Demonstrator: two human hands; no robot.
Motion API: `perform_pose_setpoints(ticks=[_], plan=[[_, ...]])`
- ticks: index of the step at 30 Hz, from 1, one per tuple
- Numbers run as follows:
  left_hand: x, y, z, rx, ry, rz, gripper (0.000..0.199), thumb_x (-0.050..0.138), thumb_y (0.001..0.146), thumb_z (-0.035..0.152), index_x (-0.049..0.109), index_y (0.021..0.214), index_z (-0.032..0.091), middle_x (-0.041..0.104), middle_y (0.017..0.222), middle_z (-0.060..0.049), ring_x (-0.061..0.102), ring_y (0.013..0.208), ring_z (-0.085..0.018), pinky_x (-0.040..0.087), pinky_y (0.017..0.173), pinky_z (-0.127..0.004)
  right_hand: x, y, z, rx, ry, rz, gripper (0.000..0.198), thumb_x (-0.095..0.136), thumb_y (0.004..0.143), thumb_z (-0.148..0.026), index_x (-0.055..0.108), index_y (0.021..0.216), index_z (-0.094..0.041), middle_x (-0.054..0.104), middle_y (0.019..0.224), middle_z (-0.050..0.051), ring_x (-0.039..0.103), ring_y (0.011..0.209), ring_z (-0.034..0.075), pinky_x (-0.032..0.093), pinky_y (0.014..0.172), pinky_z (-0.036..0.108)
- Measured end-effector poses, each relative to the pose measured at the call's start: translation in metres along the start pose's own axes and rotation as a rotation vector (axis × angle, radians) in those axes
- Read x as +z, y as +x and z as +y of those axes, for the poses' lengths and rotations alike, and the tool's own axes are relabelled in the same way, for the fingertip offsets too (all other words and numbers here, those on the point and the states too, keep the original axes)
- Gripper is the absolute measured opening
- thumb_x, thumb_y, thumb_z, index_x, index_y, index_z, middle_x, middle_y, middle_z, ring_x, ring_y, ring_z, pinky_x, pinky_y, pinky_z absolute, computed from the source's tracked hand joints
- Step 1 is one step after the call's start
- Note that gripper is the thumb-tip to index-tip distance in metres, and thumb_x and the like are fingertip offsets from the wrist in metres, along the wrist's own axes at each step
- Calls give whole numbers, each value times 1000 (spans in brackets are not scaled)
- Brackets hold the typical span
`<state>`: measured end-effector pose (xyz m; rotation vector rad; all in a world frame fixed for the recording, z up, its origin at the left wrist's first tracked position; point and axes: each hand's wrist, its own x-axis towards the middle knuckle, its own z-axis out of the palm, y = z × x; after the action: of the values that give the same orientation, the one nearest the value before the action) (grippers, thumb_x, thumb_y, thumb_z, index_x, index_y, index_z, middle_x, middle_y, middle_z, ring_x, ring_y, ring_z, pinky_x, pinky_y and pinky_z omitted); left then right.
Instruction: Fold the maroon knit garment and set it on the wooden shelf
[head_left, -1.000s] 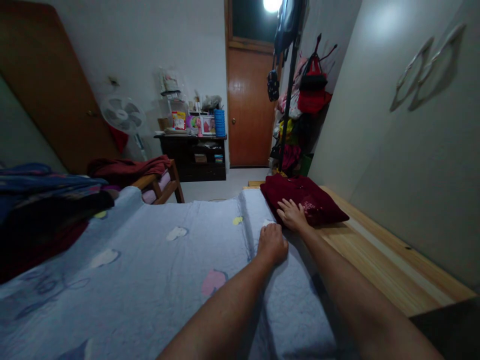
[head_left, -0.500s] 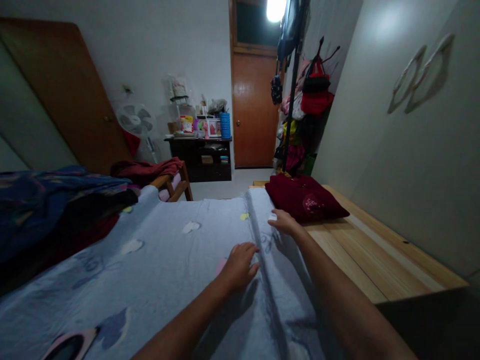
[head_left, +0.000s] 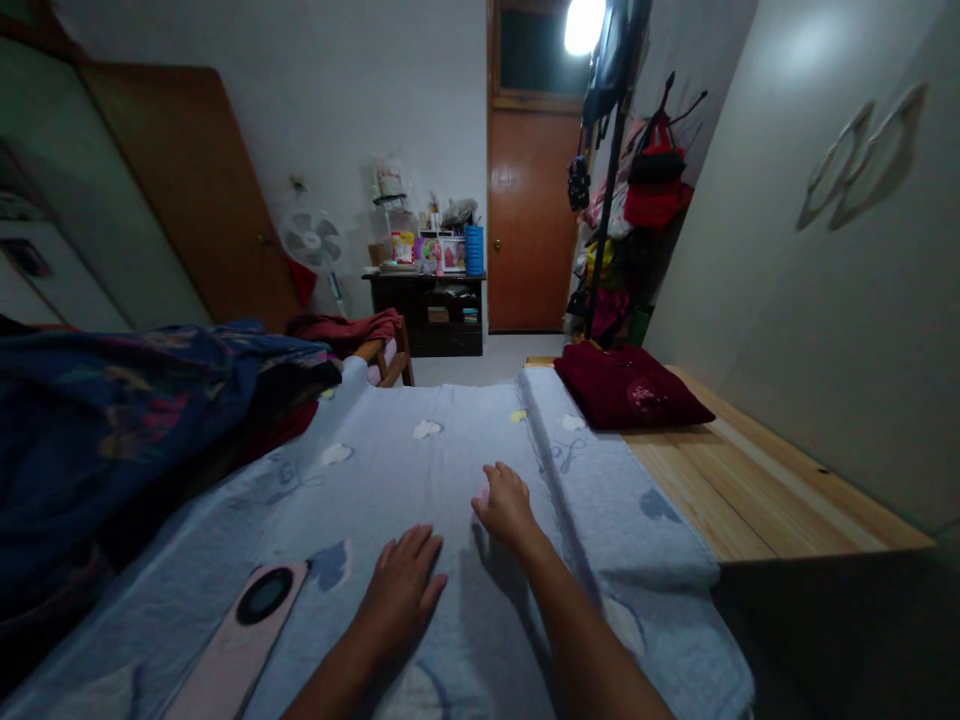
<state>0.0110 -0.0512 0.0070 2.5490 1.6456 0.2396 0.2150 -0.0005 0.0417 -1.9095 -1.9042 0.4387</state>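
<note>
A light blue blanket (head_left: 360,480) with cloud and heart patterns lies spread before me, with a ridge running along its right part. My left hand (head_left: 405,580) rests low over it, palm down, fingers stretched out and empty. Farther forward and to the right is my right hand (head_left: 506,505), fingers apart, holding nothing, just left of the ridge. Whether it touches the cloth I cannot tell. Beyond it, a folded dark red garment (head_left: 630,388) with a pale emblem sits partly on wooden boards (head_left: 720,480).
At left lies a heap of dark blue patterned clothes (head_left: 150,400). A flat pink object with a round black disc (head_left: 264,597) rests on the blanket. Cabinet doors (head_left: 825,300) rise at right. Farther back stand a fan (head_left: 313,240), a dark shelf unit (head_left: 427,315) and a door (head_left: 532,220).
My right hand has moved left off the blanket's right strip to the middle. My left hand has shifted left and nearer. The view has turned left, bringing the whole pink object more into sight.
</note>
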Motion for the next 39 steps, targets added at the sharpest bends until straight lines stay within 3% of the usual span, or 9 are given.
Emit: perform_pose_setpoints(ticks=[4, 8, 13, 21, 39], plan=[[4, -11, 1, 5, -6, 49, 45, 44, 91, 30, 50, 135, 25, 43, 148, -6, 34, 138, -23, 24, 114, -46, 31, -18, 3, 4, -111, 55, 49, 52, 85, -33, 49, 133, -20, 43, 144, 14, 33, 135, 30, 22, 110, 47], [7, -14, 1, 19, -28, 98, 44, 44, 91, 30, 51, 134, 23, 43, 147, -7, 34, 138, -24, 23, 115, -48, 42, -28, 6, -62, -206, 149, 45, 46, 89, -31, 49, 132, -20, 45, 143, 12, 32, 134, 28, 19, 110, 46], [13, -14, -3, 34, -80, 157, 45, 50, 88, 28, 52, 132, 21, 47, 144, -8, 37, 136, -24, 25, 114, -50, 47, -28, 7, -80, -247, 223, 41, 47, 89, -28, 52, 129, -19, 50, 137, 10, 36, 131, 25, 20, 109, 41], [12, -18, 0, 9, -188, 218, 40, 52, 88, 30, 54, 127, 21, 50, 142, -8, 39, 135, -24, 24, 116, -49, 51, -24, 12, -106, -311, 221, 40, 45, 89, -28, 54, 126, -18, 52, 136, 11, 39, 128, 25, 24, 107, 39], [9, -19, 2, 11, -174, 221, 40, 51, 89, 32, 53, 127, 20, 49, 141, -9, 37, 134, -25, 21, 115, -48, 47, -27, 5, -152, -405, 256, 36, 47, 89, -28, 53, 123, -17, 55, 130, 10, 44, 120, 23, 27, 101, 35]])
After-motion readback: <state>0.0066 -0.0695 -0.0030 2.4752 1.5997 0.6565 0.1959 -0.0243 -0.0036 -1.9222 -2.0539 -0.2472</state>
